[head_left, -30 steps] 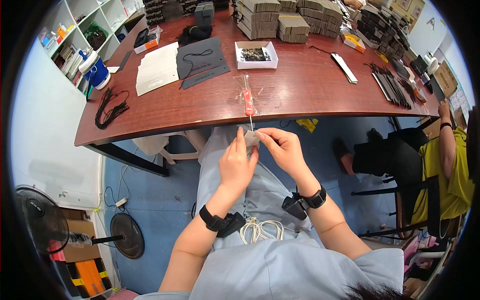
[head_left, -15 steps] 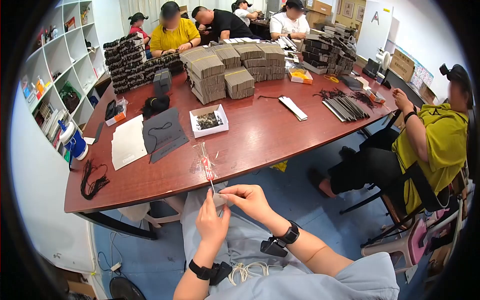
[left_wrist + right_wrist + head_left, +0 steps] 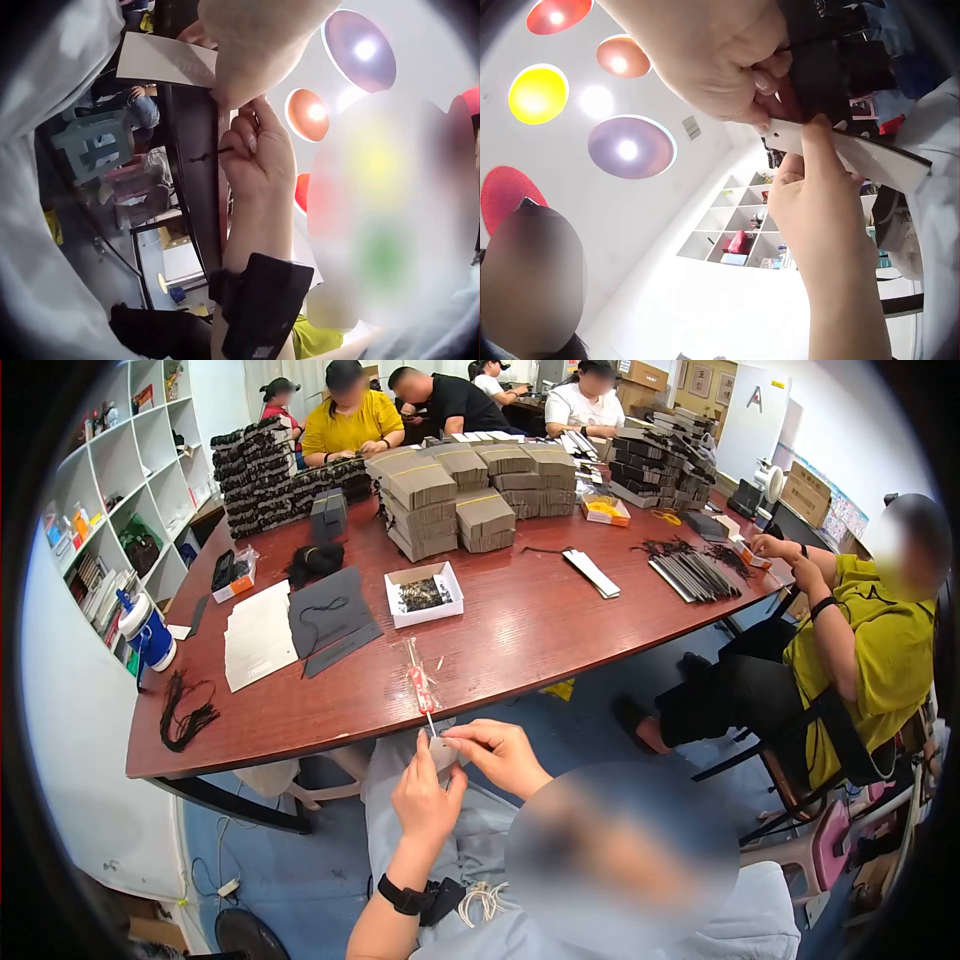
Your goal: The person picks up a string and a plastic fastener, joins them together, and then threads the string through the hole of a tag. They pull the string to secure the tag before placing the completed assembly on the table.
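Note:
My left hand (image 3: pixel 425 800) grips a white card tag (image 3: pixel 862 157) between thumb and fingers; a small hole (image 3: pixel 776 135) shows near its end. Just beyond the table edge, my right hand (image 3: pixel 497 755) is at the tag's holed end. In the left wrist view the right hand's curled fingers pinch a thin black cord (image 3: pixel 225 150), its frayed end sticking out. A red-handled tool (image 3: pixel 418 685) lies taped to the table, its thin metal shaft (image 3: pixel 432 724) pointing over the edge to the tag. The shaft's tip is hidden by the fingers.
On the table are a white box of small dark pieces (image 3: pixel 424 618), white cards (image 3: pixel 262 642), dark grey cards (image 3: pixel 335 625) and black cords (image 3: pixel 183 710). Tall tag stacks (image 3: pixel 415 500) stand behind. A person in yellow (image 3: pixel 860 630) sits at the right.
The head view has tilted up since a second ago, bringing the people across the table into view. Both hands stay together at the tool's shaft with the tag, shifting only slightly.

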Tool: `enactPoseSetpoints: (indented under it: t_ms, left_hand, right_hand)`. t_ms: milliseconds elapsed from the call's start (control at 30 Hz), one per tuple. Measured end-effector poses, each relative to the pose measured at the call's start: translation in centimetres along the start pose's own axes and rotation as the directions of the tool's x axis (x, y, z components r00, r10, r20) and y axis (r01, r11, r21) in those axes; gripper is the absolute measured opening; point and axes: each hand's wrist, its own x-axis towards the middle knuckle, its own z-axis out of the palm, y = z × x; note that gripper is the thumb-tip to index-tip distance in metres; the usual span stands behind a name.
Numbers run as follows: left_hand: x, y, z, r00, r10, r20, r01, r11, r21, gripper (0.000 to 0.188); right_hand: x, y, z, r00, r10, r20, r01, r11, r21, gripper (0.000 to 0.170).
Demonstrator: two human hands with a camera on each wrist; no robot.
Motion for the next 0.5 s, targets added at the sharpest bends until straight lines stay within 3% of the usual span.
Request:
enactPoseSetpoints:
  t_ms: [100, 267, 500]
  left_hand:
    - [0.4, 0.2, -0.3, 0.998, 0.023, -0.055, -0.025, 0.999, -0.036, 0.054]
    - [0.2, 0.1, -0.1, 0.998, 0.001, -0.056, -0.002, 1.000, -0.026, 0.054]
    - [-0.6, -0.5, 0.0, 0.999, -0.041, -0.010, 0.041, 0.999, 0.016, 0.051]
  right_hand:
    - [0.3, 0.0, 0.2, 0.996, -0.017, -0.083, 0.022, 0.997, 0.068, 0.015]
    - [0.9, 0.7, -0.1, 0.992, 0.127, 0.024, -0.129, 0.947, 0.293, 0.016]
    - [0.1, 1.2, 0.2, 0.973, 0.222, 0.058, -0.230, 0.941, 0.248, 0.018]
